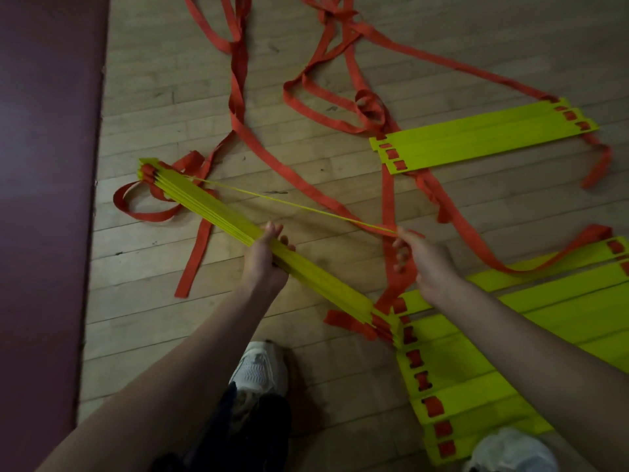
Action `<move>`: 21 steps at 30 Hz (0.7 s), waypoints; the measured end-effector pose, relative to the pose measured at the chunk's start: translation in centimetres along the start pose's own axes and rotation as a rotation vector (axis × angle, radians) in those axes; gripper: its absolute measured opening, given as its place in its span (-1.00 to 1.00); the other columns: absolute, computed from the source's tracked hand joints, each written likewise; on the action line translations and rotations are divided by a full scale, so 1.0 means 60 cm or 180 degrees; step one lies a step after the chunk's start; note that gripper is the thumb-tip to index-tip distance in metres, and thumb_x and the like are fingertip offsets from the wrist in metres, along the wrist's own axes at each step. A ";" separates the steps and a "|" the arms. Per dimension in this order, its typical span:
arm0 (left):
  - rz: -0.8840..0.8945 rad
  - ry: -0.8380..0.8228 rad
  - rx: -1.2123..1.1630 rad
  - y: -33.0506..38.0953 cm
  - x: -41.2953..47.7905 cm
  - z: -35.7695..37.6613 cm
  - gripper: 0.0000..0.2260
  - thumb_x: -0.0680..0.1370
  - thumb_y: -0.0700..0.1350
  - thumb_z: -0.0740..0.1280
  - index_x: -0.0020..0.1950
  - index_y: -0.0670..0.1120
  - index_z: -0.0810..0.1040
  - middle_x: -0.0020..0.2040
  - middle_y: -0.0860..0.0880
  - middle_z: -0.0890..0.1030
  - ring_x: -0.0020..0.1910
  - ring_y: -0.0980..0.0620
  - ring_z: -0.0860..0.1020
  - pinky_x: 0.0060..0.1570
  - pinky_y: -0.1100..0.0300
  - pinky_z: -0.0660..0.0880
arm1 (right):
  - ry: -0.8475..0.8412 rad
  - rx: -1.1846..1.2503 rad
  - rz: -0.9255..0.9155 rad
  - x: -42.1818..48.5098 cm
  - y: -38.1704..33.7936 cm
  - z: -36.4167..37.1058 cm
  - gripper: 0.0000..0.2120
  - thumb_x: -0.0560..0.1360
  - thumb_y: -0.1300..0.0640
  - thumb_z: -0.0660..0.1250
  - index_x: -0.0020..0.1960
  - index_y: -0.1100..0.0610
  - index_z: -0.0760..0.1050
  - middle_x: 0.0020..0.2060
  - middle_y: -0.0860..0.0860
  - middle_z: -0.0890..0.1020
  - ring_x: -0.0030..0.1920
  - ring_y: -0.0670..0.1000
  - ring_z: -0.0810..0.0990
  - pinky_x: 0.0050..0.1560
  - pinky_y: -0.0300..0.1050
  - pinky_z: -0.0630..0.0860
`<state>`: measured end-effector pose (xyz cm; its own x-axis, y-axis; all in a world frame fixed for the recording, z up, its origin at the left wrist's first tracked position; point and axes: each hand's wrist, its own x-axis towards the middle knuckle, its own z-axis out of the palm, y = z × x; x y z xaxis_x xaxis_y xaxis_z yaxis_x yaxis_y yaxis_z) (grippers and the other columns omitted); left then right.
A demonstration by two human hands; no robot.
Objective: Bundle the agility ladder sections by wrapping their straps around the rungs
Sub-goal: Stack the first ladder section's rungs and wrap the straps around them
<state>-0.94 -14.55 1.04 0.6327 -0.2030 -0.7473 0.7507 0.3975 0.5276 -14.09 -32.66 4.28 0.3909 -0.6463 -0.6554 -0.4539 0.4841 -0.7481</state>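
Observation:
A stack of yellow rungs (218,212) is held edge-on above the wooden floor, running from upper left to lower right. My left hand (265,257) grips it around the middle. One single yellow rung (296,204) fans out from the stack's far end toward the right. My right hand (422,260) pinches that rung's near end. Orange straps (289,172) hang from the stack's ends and trail in loose loops over the floor.
A flat group of yellow rungs (476,137) lies at the right. Several more rungs (493,362) are spread at the lower right. A dark red mat (47,199) borders the floor on the left. Two white shoes (262,366) stand below.

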 end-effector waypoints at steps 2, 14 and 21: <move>-0.0057 0.0056 0.0055 -0.012 0.008 -0.006 -0.90 0.61 -0.17 0.25 0.11 -0.08 0.45 -0.08 -0.02 0.54 -0.30 0.10 0.43 -0.36 0.23 0.40 | 0.0107 0.0447 0.0448 0.012 0.011 -0.011 -0.71 0.47 0.05 0.40 -0.36 0.15 0.48 -0.52 0.00 0.48 -0.54 -0.06 0.43 -0.42 -0.16 0.45; -0.0282 0.0221 0.0324 -0.058 0.023 -0.019 -0.81 0.61 -0.11 0.28 -0.20 -0.07 0.42 -0.34 -0.02 0.43 -0.36 0.03 0.45 -0.32 0.10 0.47 | 0.0349 -0.2963 -0.0047 0.079 0.039 -0.029 -0.39 0.47 -0.17 0.34 0.29 0.28 0.39 0.18 0.23 0.57 0.07 0.24 0.61 0.08 0.07 0.56; -0.0521 0.0189 0.0139 -0.073 0.029 0.009 -0.83 0.62 -0.05 0.26 -0.10 -0.12 0.42 -0.31 -0.03 0.41 -0.35 0.01 0.43 -0.34 0.05 0.54 | 0.0093 -0.3397 -0.0373 0.073 0.062 0.006 -0.46 0.45 0.00 0.44 0.31 0.21 0.38 0.27 0.24 0.48 0.30 0.20 0.44 0.23 -0.04 0.36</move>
<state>-3.05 -17.16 -2.34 0.4898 -0.2082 -0.8466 0.8512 0.3239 0.4129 -13.77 -33.49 -1.40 0.4647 -0.6759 -0.5720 -0.8852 -0.3383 -0.3193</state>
